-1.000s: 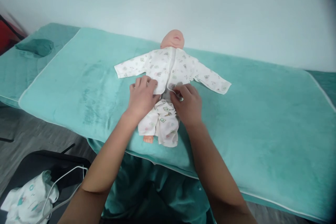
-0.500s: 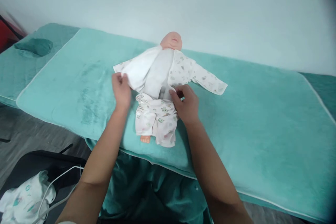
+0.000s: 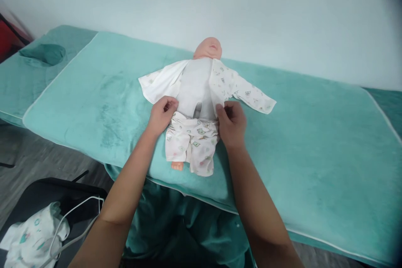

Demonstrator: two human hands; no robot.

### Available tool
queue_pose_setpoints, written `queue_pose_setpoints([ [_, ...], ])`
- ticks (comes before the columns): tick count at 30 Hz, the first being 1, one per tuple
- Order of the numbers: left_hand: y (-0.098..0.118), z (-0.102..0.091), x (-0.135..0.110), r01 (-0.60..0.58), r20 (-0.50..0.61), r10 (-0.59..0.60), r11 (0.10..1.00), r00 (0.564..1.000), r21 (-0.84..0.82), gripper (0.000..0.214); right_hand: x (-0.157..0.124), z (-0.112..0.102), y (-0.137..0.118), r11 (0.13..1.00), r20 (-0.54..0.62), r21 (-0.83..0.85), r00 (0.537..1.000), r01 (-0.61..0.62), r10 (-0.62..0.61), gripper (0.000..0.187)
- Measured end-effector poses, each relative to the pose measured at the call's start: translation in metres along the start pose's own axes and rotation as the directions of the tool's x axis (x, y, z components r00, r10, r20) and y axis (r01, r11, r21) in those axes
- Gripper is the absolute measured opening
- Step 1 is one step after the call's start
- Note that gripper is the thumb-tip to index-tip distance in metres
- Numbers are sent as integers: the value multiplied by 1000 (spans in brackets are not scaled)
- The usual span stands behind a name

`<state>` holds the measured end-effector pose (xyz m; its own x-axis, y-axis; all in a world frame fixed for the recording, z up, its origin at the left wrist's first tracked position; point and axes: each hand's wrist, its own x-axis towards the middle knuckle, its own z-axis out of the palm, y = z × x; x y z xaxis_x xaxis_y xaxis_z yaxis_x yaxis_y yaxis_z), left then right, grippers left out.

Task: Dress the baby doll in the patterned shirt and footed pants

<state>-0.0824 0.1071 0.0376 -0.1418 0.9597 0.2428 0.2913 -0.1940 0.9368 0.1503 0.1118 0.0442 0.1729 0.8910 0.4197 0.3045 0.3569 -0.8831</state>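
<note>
A baby doll [image 3: 197,81] lies on its back with its grey-white torso bare in front. Its open baby jacket [image 3: 253,95], white with small prints, has both sleeves spread sideways. Patterned trousers [image 3: 201,142] cover the legs, and one foot [image 3: 177,166] shows below the cuff. My left hand [image 3: 163,113] is closed at the doll's waist on the left, by the jacket's lower edge; what lies between its fingertips is hidden. On the other side, my right hand [image 3: 233,123] pinches the lower front edge of the jacket just above the trousers.
The doll rests on a green padded bed [image 3: 301,155] against a pale wall [image 3: 251,8]. A face hole [image 3: 42,55] is at the bed's left end. At lower left, a black chair [image 3: 53,188] carries a printed white cloth [image 3: 34,234] and a white cable [image 3: 77,209].
My left hand has let go of the jacket's left flap and moved right to the doll's waist. The flap now lies flatter and further open. My right hand stays at the right front edge.
</note>
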Motion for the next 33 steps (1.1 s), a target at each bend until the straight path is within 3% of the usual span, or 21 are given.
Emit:
queue_pose_setpoints([
  [2,3,-2,-2,12,37,-11,1000,999,-25,9,5,-8,4,990,-118,132,991,-52,68,21],
  [4,5,-5,-3,32,71,-27,997,997,-76,11,10,-24,11,955,-261,286,952,-81,159,23],
  [8,6,-7,-7,61,139,-45,991,989,-115,14,12,-67,29,863,-446,471,795,-181,411,21],
  [11,5,-7,-7,35,166,-13,991,986,-127,14,7,-85,39,857,-526,447,700,-257,484,17],
  [12,4,-8,-7,26,175,-3,991,985,-130,14,5,-85,41,878,-561,405,688,-256,460,15],
  [14,3,-8,-8,20,190,6,991,982,-136,14,2,-80,41,927,-592,297,717,-231,368,14],
  [18,4,-10,-10,4,210,26,990,977,-143,10,-6,-62,33,978,-428,160,883,-132,190,11],
  [20,6,-10,-11,-7,218,39,989,975,-146,9,-11,-55,26,992,-263,78,957,-104,121,11],
  [22,9,-11,-12,-18,223,52,988,973,-154,10,-17,-51,19,998,-35,1,998,-56,56,11],
  [25,14,-11,-13,-23,236,61,987,970,-161,10,-21,-50,10,998,237,16,970,59,-61,13],
  [28,16,-13,-14,-15,265,58,986,962,-163,11,-21,-51,6,994,316,66,943,88,-105,13],
  [33,16,-19,-18,-13,326,55,992,944,-129,13,-20,-56,6,997,430,48,900,53,-68,22],
])
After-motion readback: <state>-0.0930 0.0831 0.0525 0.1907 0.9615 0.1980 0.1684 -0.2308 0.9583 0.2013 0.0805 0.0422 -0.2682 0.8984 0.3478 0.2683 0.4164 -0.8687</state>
